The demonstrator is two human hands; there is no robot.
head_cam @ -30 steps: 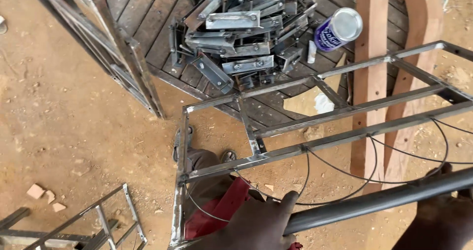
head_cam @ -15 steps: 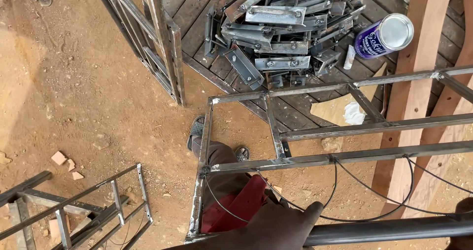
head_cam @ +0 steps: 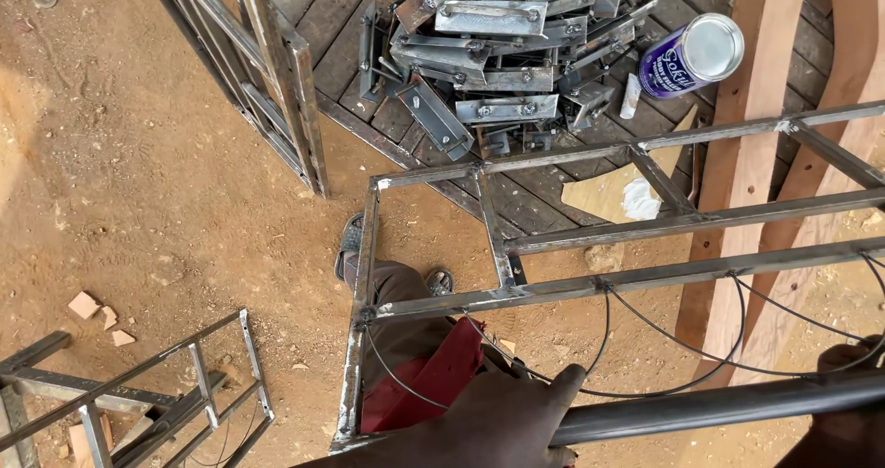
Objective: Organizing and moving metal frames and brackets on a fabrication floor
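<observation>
Steel tube [head_cam: 719,405] gripped by left hand [head_cam: 502,417]; right hand [head_cam: 843,422] mostly cropped

One cylindrical can [head_cam: 693,55] at upper right, on the dark wooden pallet [head_cam: 343,25], beside the pile of metal brackets [head_cam: 498,58], purple label with white print, bare silver top facing up, small white tube [head_cam: 631,96] just left of it
</observation>
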